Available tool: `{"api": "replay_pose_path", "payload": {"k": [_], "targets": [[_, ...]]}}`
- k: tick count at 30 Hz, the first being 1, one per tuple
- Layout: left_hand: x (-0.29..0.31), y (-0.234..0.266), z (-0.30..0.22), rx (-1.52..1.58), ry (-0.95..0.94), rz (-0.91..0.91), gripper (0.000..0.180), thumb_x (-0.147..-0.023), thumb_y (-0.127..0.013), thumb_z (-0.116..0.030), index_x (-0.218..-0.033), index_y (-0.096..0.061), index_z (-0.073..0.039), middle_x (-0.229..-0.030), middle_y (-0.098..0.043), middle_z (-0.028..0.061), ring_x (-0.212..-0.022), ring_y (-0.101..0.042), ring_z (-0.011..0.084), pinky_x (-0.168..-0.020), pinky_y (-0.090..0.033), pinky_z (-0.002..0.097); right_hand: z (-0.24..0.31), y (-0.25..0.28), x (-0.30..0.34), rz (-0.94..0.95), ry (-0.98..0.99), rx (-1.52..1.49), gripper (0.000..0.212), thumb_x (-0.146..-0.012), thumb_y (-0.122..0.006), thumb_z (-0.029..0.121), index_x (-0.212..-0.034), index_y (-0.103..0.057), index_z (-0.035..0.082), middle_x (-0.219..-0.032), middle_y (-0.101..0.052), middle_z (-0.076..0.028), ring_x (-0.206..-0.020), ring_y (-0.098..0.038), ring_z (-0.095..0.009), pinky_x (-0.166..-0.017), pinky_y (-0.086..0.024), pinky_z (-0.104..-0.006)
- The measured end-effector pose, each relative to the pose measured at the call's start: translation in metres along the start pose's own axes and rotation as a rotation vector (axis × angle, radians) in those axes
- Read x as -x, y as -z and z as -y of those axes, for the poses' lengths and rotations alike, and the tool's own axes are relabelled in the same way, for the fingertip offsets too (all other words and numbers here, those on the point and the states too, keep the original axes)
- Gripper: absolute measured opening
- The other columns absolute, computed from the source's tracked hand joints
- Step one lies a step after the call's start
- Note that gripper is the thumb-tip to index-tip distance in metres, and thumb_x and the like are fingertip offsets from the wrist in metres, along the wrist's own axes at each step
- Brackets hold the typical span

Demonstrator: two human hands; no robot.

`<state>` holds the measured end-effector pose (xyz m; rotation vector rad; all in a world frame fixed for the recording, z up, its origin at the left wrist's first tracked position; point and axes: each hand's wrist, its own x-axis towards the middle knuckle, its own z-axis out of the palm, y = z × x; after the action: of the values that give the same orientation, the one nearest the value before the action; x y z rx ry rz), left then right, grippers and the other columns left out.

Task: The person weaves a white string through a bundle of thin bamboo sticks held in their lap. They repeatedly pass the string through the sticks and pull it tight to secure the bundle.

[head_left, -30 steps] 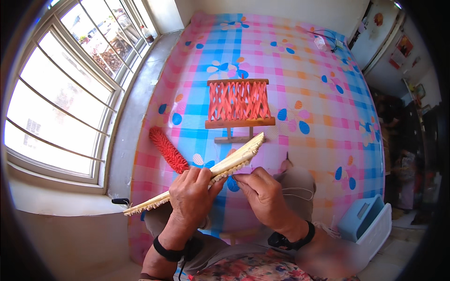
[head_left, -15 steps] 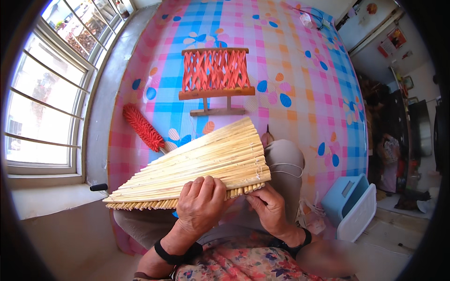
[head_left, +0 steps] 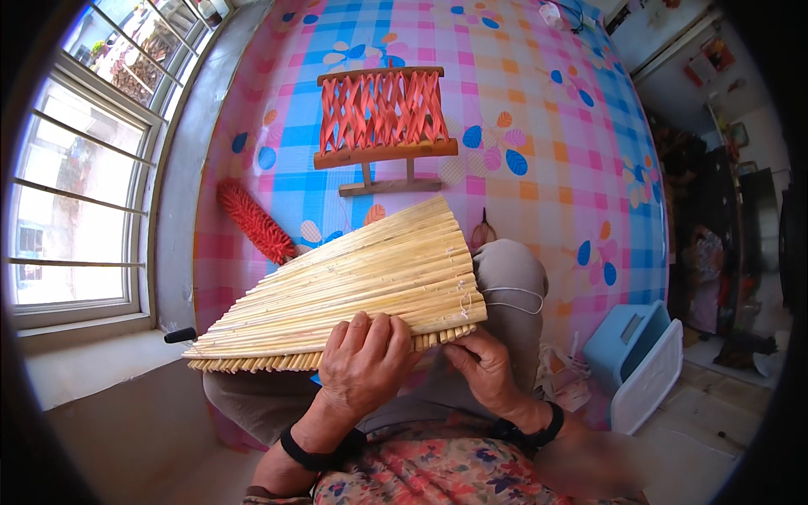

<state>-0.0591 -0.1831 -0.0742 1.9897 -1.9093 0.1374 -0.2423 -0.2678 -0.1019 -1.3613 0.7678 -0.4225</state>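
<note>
A fan-shaped mat of pale straw-coloured stalks lies over my lap, wide at the left and narrower toward the right. White thread stitches the stalks together near the right end. My left hand is closed over the near edge, knuckles on top and thumb hidden underneath. At the near right corner, my right hand pinches, its thumb and fingertips close under the stalk ends. What those fingertips hold is hidden. A loop of white thread runs across my right knee.
Ahead stands a wooden frame laced with red strips. A red fluffy duster lies at left, beside the barred window. Scissors lie beyond my right knee. A blue bin with a white lid is at right.
The view has shifted slightly, so the frame and duster sit a little higher in it. Both hands keep the same hold on the stalk mat.
</note>
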Motion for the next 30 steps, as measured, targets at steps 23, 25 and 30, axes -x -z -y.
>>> {"api": "replay_pose_path", "payload": {"k": [23,25,30], "targets": [[-0.016,0.014,0.0,0.011,0.022,-0.018,0.038,-0.074,-0.077,-0.027,-0.099,-0.061,-0.003,-0.084,-0.058,0.0054,-0.076,-0.059,0.0205,-0.066,-0.047,0.0348,0.028,0.014,0.002,0.018,0.025,0.191,0.021,-0.093,-0.063,-0.001,-0.114,-0.067,-0.001,-0.089,-0.07,-0.011,-0.08,-0.066,-0.013,-0.07,-0.052,-0.0274],[-0.019,0.014,0.0,0.005,0.016,-0.005,0.037,-0.075,-0.076,-0.027,-0.099,-0.061,-0.003,-0.084,-0.058,0.005,-0.077,-0.059,0.0203,-0.066,-0.047,0.0345,0.026,0.014,0.004,0.017,-0.042,0.151,0.021,-0.094,-0.063,-0.001,-0.114,-0.067,-0.001,-0.083,-0.068,-0.008,-0.073,-0.062,-0.01,-0.064,-0.05,-0.0262],[-0.017,0.016,0.0,-0.019,0.003,0.01,0.037,-0.077,-0.075,-0.026,-0.101,-0.061,-0.002,-0.087,-0.059,0.0061,-0.079,-0.06,0.0207,-0.068,-0.048,0.0338,0.028,0.016,0.006,0.004,-0.094,0.09,0.022,-0.094,-0.063,0.001,-0.115,-0.067,0.0,-0.076,-0.063,-0.005,-0.063,-0.056,-0.006,-0.055,-0.046,-0.0246]]}}
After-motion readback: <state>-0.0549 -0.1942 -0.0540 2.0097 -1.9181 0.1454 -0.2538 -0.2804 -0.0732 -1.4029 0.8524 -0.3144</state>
